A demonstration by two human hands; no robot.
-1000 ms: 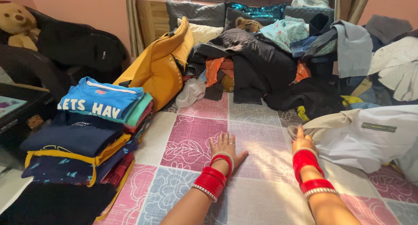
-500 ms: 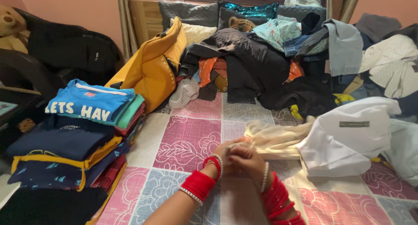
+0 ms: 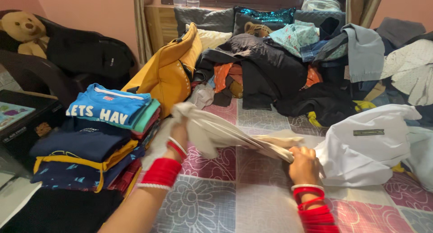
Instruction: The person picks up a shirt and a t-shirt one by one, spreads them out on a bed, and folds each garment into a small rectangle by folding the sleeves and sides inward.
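A white garment (image 3: 365, 143) lies on the patchwork bedspread (image 3: 252, 192) at the right. One long part of the white garment is stretched across the middle of the bed. My left hand (image 3: 178, 136) grips the raised far end of that part, near the stack of folded clothes (image 3: 97, 138). My right hand (image 3: 303, 163) pinches the same cloth lower down, close to the bulk of the garment. Both wrists carry red and white bangles.
A heap of unfolded dark and coloured clothes (image 3: 288, 75) fills the back of the bed. A yellow bag (image 3: 169, 73) leans beside it. A black backpack (image 3: 88, 55) and a teddy bear (image 3: 25, 30) sit at the left. Cushions line the headboard.
Both hands lay flat on the bedspread, then came together on the white garment. Now the left hand has pulled one part up and leftwards, stretching it out.
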